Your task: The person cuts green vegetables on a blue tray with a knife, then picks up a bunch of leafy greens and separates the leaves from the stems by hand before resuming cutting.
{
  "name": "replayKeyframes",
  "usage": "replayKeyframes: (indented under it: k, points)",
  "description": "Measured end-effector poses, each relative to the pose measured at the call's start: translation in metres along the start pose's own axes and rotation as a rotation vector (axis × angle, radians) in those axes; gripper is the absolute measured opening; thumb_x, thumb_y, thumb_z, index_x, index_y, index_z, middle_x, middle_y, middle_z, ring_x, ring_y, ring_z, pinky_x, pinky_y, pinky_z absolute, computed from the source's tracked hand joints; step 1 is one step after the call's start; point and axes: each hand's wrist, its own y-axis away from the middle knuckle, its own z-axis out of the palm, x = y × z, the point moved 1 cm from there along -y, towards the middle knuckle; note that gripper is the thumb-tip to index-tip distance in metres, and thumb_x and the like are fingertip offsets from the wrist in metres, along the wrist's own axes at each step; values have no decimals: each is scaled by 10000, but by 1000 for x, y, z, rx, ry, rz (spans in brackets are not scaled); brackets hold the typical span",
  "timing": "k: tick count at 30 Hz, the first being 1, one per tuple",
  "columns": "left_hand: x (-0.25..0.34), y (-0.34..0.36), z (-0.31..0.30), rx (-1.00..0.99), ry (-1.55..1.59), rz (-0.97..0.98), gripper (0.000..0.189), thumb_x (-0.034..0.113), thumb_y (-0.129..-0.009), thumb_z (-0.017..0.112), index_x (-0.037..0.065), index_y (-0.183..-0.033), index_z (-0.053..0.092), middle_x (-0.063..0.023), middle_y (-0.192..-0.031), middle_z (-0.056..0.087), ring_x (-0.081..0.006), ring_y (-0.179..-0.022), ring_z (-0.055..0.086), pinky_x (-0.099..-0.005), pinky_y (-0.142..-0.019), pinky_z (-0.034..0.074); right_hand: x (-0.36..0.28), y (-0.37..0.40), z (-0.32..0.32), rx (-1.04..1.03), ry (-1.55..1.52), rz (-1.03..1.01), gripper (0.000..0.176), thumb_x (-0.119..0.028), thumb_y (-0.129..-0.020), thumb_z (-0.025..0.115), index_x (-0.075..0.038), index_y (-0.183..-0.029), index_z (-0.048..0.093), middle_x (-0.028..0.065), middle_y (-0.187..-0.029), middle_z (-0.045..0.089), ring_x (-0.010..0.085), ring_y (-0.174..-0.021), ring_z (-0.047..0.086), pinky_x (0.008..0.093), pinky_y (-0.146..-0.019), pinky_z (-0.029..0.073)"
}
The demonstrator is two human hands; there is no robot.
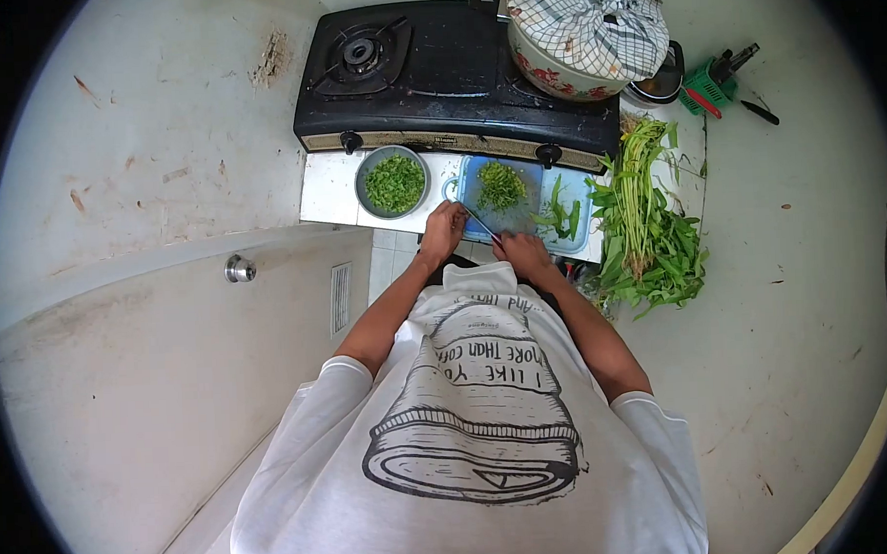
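Note:
My right hand (524, 253) is closed around the handle of a knife (482, 223) near the front edge of a blue cutting board (532, 222). The blade points up and left, its tip close to the fingers of my left hand (446, 227). Those fingers are curled together at the board's left front corner; whether they touch the blade or pinch something small is hidden. Chopped green leaves (501, 186) lie heaped on the board beyond the knife. Larger leaf pieces (561, 214) rest on its right side. Left of the board, a grey bowl (360, 187) holds more chopped greens.
Behind the counter edge stands a black two-burner stove (445, 42). On its right burner sits a floral pot (565, 75) topped with a checked cloth (591, 23). A bundle of leafy stems (646, 211) lies at the right, below a green basket (707, 85) with utensils.

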Motion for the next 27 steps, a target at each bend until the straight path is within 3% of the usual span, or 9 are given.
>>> replayKeyframes:
  k: [7, 12, 27]
  points:
    - [-3, 2, 2, 19, 20, -17, 88, -21, -872, 689, -9, -959, 685, -163, -878, 643, -314, -735, 670, -397, -677, 534, 4, 0, -14, -31, -69, 93, 397, -392, -980, 562, -12, -1004, 673, 284, -833, 707, 469, -797, 704, 562, -765, 563]
    - [4, -5, 0, -34, -164, -33, 76, 50, -885, 685, 42, -961, 680, -131, -896, 645, -346, -829, 660, -449, -733, 533, 2, -1, -24, 13, -79, 157, 382, -362, -973, 555, -8, -1000, 697, 270, -860, 716, 463, -811, 709, 554, -772, 569]
    - [1, -15, 3, -31, -200, 3, 89, 42, -838, 698, 84, -915, 715, -102, -911, 666, -327, -828, 673, -437, -741, 545, 2, 0, -21, -90, -166, 79, 393, -401, -980, 573, -26, -1039, 677, 283, -864, 704, 467, -820, 696, 557, -779, 558]
